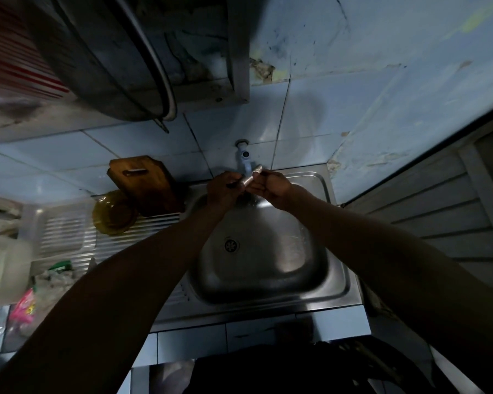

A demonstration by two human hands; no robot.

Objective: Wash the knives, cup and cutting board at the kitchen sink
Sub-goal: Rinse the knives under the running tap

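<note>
Both my hands meet under the blue tap [244, 157] at the back of the steel sink [336, 280]. My left hand [224, 189] and my right hand [268, 187] both grip a knife [251, 177] between them; its pale handle sticks up toward the tap. The blade is mostly hidden by my fingers. A wooden cutting board [148, 186] leans against the tiled wall left of the sink. In front of it, an amber glass cup [114, 213] lies on the ridged drainboard [69, 237].
The sink basin is wet, with its drain [231, 245] near the middle. A large metal basin [103, 58] hangs overhead on the left. Plastic bags and packets [26, 302] crowd the counter at the far left. A slatted panel [439, 217] runs along the right.
</note>
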